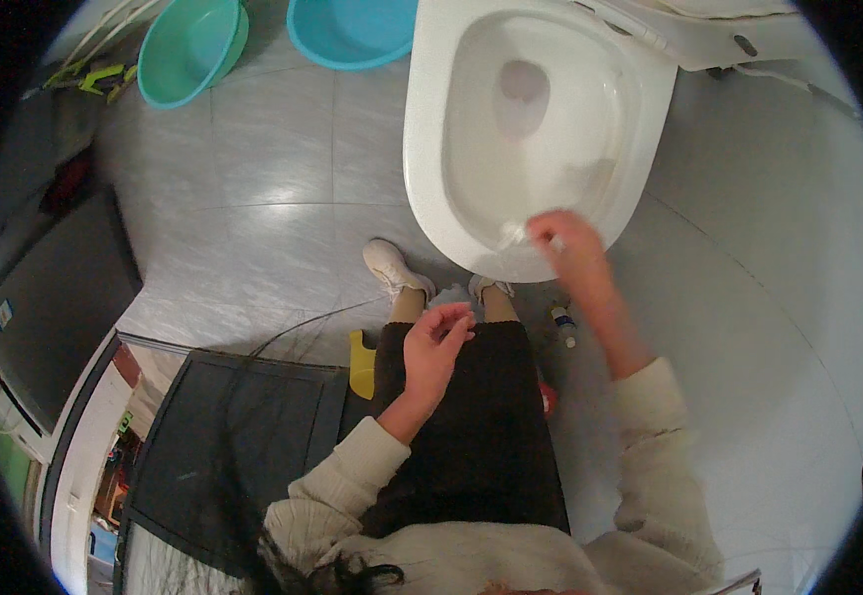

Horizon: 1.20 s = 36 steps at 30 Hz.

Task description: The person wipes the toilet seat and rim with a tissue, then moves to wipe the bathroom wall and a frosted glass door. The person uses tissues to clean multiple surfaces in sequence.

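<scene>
1. White wad [513, 234], motion-blurred, is pinched in the fingers of the right hand [572, 253] at the toilet's [426, 159] front rim.
2. Left hand [433, 352], fingers curled, hangs near a dark skirt [471, 426]; any grip cannot be told.

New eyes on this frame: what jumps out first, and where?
First, the big white toilet, lid up, just right of centre in the upper half. Next, the right hand above its front rim, with a blurred white scrap at the fingertips, too blurred to tell if gripped. Then the bright green basin and blue basin on the grey tiled floor, upper left.
</scene>
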### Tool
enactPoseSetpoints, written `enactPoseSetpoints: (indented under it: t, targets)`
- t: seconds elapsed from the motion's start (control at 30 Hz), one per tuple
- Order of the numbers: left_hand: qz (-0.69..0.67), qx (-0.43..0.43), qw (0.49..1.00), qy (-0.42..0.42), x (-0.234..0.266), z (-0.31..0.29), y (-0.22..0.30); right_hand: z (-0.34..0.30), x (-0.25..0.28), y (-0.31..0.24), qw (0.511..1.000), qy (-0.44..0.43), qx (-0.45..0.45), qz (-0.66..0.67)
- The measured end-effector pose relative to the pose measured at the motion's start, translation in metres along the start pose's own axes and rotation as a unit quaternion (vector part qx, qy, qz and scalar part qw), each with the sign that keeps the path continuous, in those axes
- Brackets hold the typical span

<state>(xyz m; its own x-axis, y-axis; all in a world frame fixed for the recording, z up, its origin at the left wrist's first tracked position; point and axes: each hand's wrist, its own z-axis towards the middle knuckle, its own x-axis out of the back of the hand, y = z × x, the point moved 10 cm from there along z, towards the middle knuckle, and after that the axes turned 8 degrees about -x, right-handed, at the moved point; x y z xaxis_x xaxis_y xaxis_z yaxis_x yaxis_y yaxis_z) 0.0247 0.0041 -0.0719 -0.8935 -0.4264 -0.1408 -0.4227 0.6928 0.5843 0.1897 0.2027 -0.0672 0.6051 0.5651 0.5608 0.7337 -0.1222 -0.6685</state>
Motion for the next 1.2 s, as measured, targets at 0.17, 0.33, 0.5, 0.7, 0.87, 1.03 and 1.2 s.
enactPoseSetpoints:
  t: [0.17,0.33,0.5,0.7,0.87,1.03,1.2]
  targets:
    - [-0.006,0.001,1.0,-0.014,-0.018,0.0,-0.007,0.085,0.028,0.034,0.919,-0.058,0.111,-0.375]
    - [-0.003,0.021,0.999,-0.03,-0.033,0.006,-0.02,0.09,-0.014,0.089,0.798,-0.257,0.057,-0.543]
    - [0.017,0.024,0.999,-0.028,-0.035,0.015,-0.026,0.081,-0.028,0.117,0.798,-0.317,0.012,-0.513]
    - [-0.008,0.019,1.0,-0.012,-0.038,0.029,-0.028,0.078,-0.046,0.121,0.853,-0.286,0.0,-0.436]
    - [-0.009,0.01,1.0,-0.026,-0.042,0.028,-0.022,0.06,-0.081,0.101,0.865,-0.325,-0.02,-0.381]
    - [0.006,-0.014,0.999,-0.031,-0.037,0.031,-0.015,0.052,-0.101,0.101,0.863,-0.394,-0.134,-0.287]
    - [-0.004,-0.02,1.0,-0.018,-0.03,0.034,-0.012,0.05,-0.115,0.102,0.889,-0.379,-0.149,-0.209]
